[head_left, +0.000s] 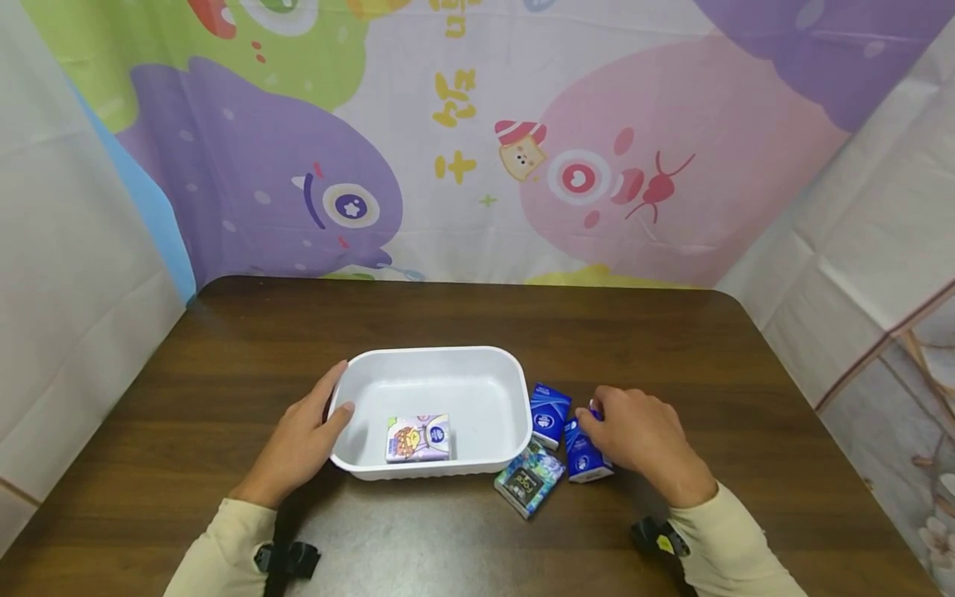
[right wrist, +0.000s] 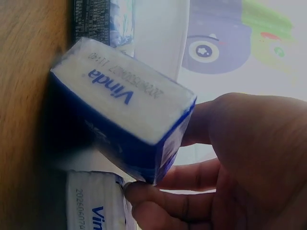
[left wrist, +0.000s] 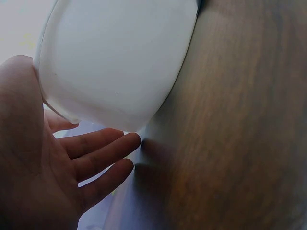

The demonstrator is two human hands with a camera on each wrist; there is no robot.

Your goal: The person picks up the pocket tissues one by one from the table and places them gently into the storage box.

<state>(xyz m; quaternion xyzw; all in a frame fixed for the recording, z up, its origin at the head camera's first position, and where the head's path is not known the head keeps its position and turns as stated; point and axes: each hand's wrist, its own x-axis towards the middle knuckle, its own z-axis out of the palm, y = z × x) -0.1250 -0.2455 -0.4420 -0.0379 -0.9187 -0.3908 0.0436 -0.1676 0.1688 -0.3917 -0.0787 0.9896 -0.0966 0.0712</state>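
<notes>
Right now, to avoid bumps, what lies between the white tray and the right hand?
In the head view, a blue pack beside the white tray, then the Vinda pack the right hand pinches.

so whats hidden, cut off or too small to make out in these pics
Right wrist view: the right hand's thumb tip, hidden behind the held blue pack.
Right wrist view: the rest of the second pack, cut off by the bottom edge.
Head view: most print on the blue-green pack, too small to read.
Left wrist view: the inside of the white tray, hidden by its outer wall.
</notes>
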